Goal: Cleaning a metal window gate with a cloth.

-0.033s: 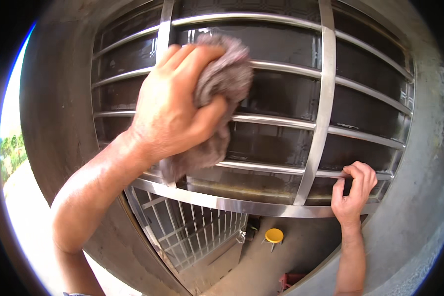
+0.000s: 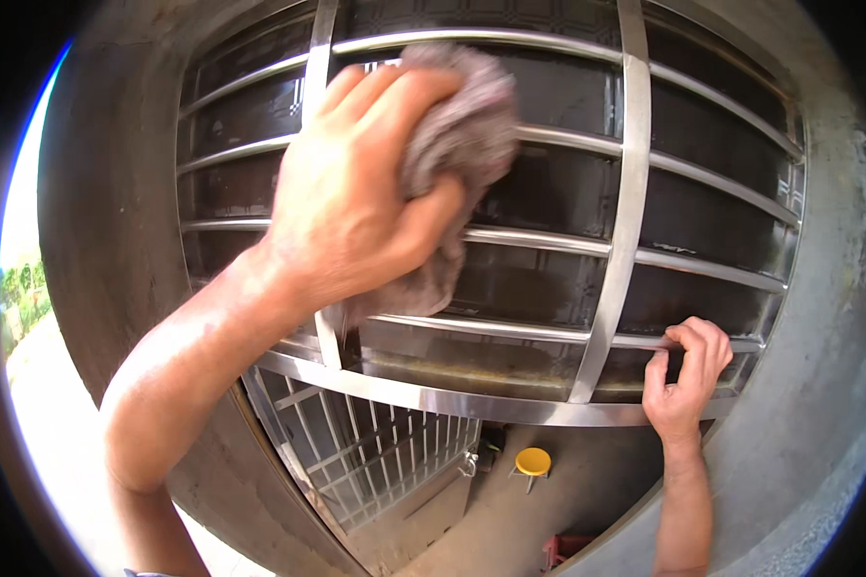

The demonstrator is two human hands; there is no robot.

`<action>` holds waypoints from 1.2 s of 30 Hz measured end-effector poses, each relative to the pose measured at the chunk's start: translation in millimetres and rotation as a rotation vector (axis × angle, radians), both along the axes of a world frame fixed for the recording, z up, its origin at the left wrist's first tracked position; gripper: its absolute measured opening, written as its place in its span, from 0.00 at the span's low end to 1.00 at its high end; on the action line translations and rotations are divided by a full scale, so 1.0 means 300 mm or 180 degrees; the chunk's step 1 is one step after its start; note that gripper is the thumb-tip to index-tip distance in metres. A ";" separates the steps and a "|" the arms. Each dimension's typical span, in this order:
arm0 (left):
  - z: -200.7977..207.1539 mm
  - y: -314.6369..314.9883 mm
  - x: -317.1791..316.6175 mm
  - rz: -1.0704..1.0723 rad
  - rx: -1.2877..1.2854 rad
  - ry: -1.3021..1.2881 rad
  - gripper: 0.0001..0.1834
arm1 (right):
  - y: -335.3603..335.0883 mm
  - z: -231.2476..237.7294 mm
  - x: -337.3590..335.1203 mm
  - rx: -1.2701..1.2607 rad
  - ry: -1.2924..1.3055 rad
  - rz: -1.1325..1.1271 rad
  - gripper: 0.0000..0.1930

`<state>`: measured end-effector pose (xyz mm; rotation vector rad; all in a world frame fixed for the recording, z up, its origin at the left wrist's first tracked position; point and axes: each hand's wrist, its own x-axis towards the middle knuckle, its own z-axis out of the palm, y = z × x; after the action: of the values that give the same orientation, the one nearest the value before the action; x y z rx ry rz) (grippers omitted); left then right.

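A bunched greyish-brown cloth is gripped in my left hand, which is raised in front of the upper middle part of a barred window. The cloth covers parts of several horizontal metal bars, and its lower end hangs down below my palm. Whether it presses on a bar or on the dark glass behind cannot be made out. At the lower right, my right hand has its fingers curled round a low horizontal bar, right of the wide upright strip.
Grey concrete walls frame the window on both sides. Under its bottom rail a barred metal door stands ajar. Farther down are a yellow round stool and a dark red object on the floor. Bright daylight and greenery show at the far left.
My left hand has moved a little to the right and up with the cloth. My right hand keeps its hold on the bar.
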<state>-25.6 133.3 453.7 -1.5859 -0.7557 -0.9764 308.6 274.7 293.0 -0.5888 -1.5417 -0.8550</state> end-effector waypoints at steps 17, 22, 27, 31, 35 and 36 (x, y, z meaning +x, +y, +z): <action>0.220 -0.051 -0.002 0.2262 -0.0992 0.0153 0.19 | -0.018 0.003 0.011 -0.0017 -0.0049 0.0022 0.18; 0.169 -0.083 -0.167 0.2187 -0.0512 0.0153 0.26 | -0.005 -0.003 0.005 0.0029 0.0017 0.0046 0.18; 0.218 -0.080 -0.236 0.1267 0.0722 0.0009 0.30 | -0.008 -0.002 0.010 0.0031 0.0019 0.0024 0.17; 0.393 -0.097 -0.257 0.1504 0.0759 -0.0325 0.30 | -0.009 0.000 -0.008 0.0012 0.0010 0.0080 0.17; 0.418 -0.045 -0.193 0.1985 0.0142 -0.0166 0.30 | -0.007 -0.001 0.009 0.0015 0.0019 0.0052 0.17; 0.410 -0.031 -0.164 0.2076 -0.0026 -0.0102 0.30 | -0.010 0.000 0.010 0.0011 0.0030 0.0028 0.17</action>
<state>-74.7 123.9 576.6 -1.2015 -1.1994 -0.5170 311.5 271.8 293.1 -0.5823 -1.5332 -0.8468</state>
